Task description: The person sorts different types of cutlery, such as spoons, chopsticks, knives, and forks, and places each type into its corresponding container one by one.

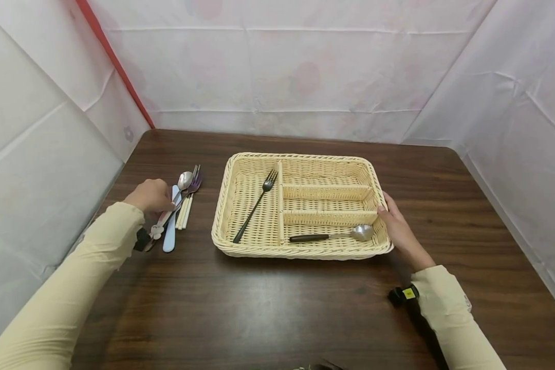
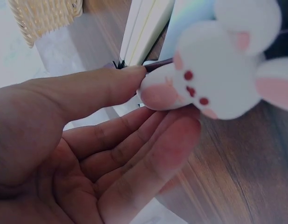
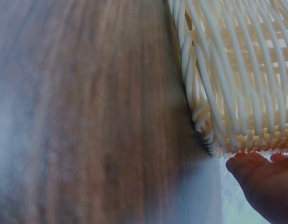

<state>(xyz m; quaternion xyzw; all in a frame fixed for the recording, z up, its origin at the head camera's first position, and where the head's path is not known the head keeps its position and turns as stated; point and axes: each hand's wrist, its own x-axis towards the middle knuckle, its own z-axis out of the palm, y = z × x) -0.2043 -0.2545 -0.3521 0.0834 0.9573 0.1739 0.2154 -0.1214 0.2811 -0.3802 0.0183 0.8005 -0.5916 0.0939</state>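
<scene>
My left hand (image 1: 150, 197) is over a cluster of cutlery on the left of the table. Its thumb and fingers pinch the white-and-pink rabbit handle (image 2: 216, 70) of what looks like a spoon, whose silver bowl (image 1: 185, 180) points away from me. Close beside lie a purple-tinted fork (image 1: 195, 183), pale chopsticks (image 1: 185, 211) and a light blue handle (image 1: 169, 236). My right hand (image 1: 399, 228) grips the right rim of a cream woven basket (image 1: 300, 251), thumb over the edge. A black fork (image 1: 254, 208) lies in the basket's large left compartment, a dark-handled spoon (image 1: 362, 233) in the front right one.
The basket's right side has several narrow compartments split by woven dividers (image 1: 326, 192). Pale curtains (image 1: 300, 72) stand behind the dark wooden table (image 1: 268, 303) and on both sides. A black strap with a yellow label (image 1: 409, 293) is by my right wrist.
</scene>
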